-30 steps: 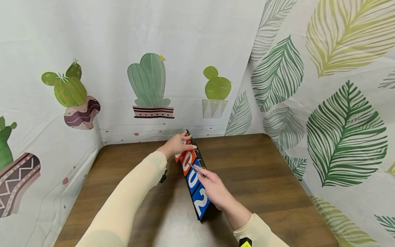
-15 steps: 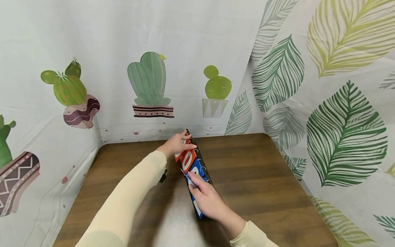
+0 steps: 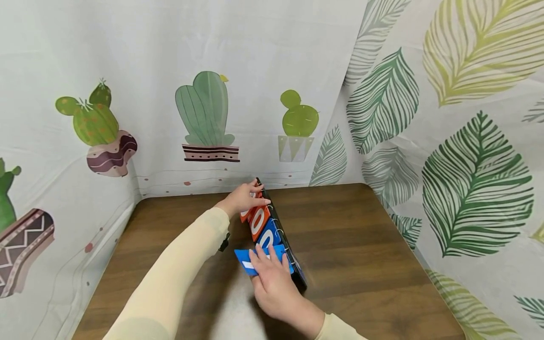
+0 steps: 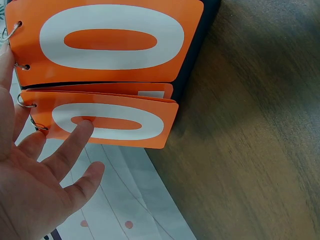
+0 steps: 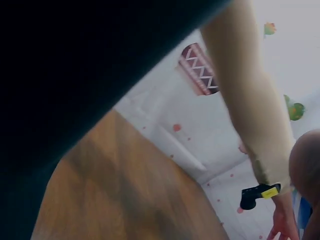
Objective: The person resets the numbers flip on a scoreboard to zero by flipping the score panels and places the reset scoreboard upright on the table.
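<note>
A flip scoreboard with a black stand (image 3: 301,279) runs lengthwise on the table, its number cards hung on metal rings. At the far end my left hand (image 3: 243,198) holds its top edge by the rings. In the left wrist view one finger touches an orange card (image 4: 150,122) showing 0; a larger orange 0 card (image 4: 112,75) hangs beside it. Near the closer end, my right hand (image 3: 274,288) lies with spread fingers over a blue card (image 3: 243,256) tilted out from the stand. Behind that hangs a blue 0 card (image 3: 267,237). My right thumb's hold is unclear.
The brown wooden table (image 3: 352,255) surrounds the scoreboard. A cloth backdrop (image 3: 255,118) printed with cacti and leaves rises along its back and sides. A dark shape covers much of the right wrist view.
My right hand has moved leftward across the scoreboard and then nearer, turning over a blue card. The blue digit 6 has given way to 0. My left hand has stayed in place.
</note>
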`<move>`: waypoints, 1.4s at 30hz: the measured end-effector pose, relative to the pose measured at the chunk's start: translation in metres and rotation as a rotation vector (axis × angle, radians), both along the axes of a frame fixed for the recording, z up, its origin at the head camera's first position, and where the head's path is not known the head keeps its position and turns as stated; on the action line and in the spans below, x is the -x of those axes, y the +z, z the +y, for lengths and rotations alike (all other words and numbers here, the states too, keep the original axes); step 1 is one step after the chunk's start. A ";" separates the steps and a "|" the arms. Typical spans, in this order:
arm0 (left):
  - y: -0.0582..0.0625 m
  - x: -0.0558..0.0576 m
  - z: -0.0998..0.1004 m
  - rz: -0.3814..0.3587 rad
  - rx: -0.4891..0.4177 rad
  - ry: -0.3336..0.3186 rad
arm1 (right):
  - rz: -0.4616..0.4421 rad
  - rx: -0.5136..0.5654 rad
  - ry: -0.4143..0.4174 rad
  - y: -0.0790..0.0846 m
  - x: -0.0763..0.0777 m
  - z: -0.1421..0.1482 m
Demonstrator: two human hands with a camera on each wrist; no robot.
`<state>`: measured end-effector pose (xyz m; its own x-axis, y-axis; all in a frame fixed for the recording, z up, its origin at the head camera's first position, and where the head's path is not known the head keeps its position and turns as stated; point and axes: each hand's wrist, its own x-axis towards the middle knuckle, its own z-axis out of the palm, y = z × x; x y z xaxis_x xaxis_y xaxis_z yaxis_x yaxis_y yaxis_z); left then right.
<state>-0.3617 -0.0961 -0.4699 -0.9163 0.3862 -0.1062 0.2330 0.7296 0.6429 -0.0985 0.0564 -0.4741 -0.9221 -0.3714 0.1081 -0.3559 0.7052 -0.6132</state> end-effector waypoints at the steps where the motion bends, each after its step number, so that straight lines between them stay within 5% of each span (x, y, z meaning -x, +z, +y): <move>1: 0.000 0.000 0.000 0.000 0.000 0.001 | 0.007 -0.067 0.007 -0.002 0.000 -0.001; 6: -0.001 -0.001 0.000 -0.001 0.007 0.001 | 0.049 -0.325 0.056 -0.010 -0.001 -0.005; 11: -0.003 0.001 0.002 -0.008 0.024 -0.003 | 0.109 -0.404 0.061 -0.006 0.005 0.005; 20: 0.001 -0.001 0.000 0.005 0.031 -0.004 | 0.182 -0.339 0.012 0.002 0.008 0.019; 30: 0.003 0.002 -0.003 0.025 0.049 0.003 | 0.277 -0.005 -0.049 0.004 0.010 0.031; 42: 0.003 0.004 -0.001 0.027 0.059 0.006 | 0.224 -0.169 -0.118 0.001 0.005 0.029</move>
